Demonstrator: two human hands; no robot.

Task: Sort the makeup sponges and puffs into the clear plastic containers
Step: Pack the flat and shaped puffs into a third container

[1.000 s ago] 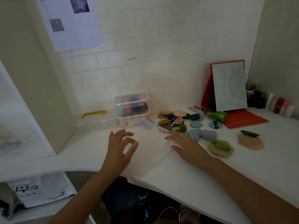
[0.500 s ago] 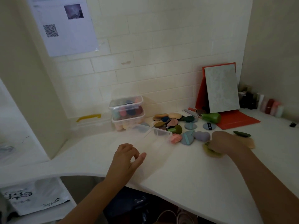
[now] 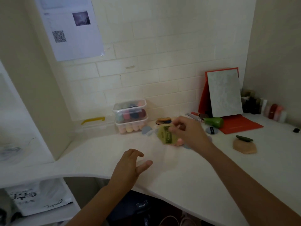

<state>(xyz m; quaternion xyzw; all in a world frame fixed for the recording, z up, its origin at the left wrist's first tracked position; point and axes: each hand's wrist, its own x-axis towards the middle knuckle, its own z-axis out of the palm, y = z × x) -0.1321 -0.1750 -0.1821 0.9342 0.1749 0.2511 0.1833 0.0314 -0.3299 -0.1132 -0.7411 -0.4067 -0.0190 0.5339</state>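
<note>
Far left, against the wall: low clear box with yellow handle (image 3: 93, 120). Next right: two stacked clear containers (image 3: 131, 117), both lidded and packed with coloured sponges; sorted portion, judged a fair share of the whole.

In front, near the table (image 3: 179, 180) edge: left hand (image 3: 130, 167), low over the surface, fingers loosely spread, holding nothing.

Right of centre: green puff (image 3: 165, 136) with dark printed band, off the table, pinched at its right edge by the fingers (image 3: 175, 126) of the right hand (image 3: 190, 133). Beneath it, possibly the open clear container meant to receive it, outline lost in blur.

Left to sort, lying loose:
- blue-grey puff (image 3: 146, 130)
- small heap of puffs (image 3: 163, 120) behind the right hand
- pink sponge (image 3: 179, 141) under the palm
- grey puff with black strap (image 3: 211, 130)
- green pear-shaped sponge (image 3: 214, 122)
- tan puff (image 3: 244, 148), dark green piece (image 3: 244, 138) on top

Against half a second earlier: right hand then down on the green puff, on the table right of the heap; now raised and brought left with it. Left hand in much the same place, fingers less curled.
</note>
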